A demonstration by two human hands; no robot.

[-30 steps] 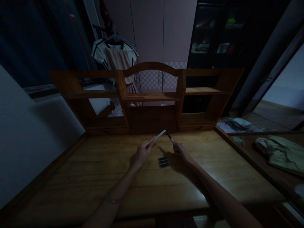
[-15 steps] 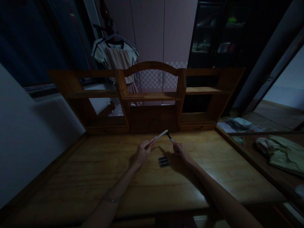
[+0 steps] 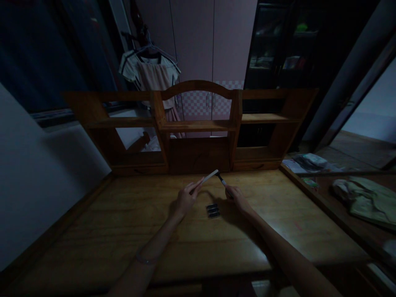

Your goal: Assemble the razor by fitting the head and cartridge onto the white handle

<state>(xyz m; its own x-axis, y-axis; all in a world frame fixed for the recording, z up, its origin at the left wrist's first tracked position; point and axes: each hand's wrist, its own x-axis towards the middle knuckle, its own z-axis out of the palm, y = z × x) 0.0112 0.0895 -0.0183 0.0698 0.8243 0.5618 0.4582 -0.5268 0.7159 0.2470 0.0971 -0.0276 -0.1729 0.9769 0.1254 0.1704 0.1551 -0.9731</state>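
Observation:
My left hand [image 3: 185, 199] is closed on one end of a thin, pale, slightly curved strip [image 3: 210, 175], which points up and to the right above the desk. In my right hand [image 3: 236, 196] is a razor [image 3: 222, 180] with a dark and grey handle, gripped near its lower end. The razor's dark head meets the far tip of the strip, or lies very close to it; the dim light hides which. On the desk between my forearms lies a small clear pack [image 3: 213, 210] with three dark pieces in a row.
The wooden desk [image 3: 123, 231] carries an open shelf unit [image 3: 198, 126] along its back edge. To the right, a lower surface holds a pale green cloth bag [image 3: 371, 200] and papers [image 3: 312, 161]. Clothes [image 3: 151, 70] hang behind the shelves. A wall stands at the left.

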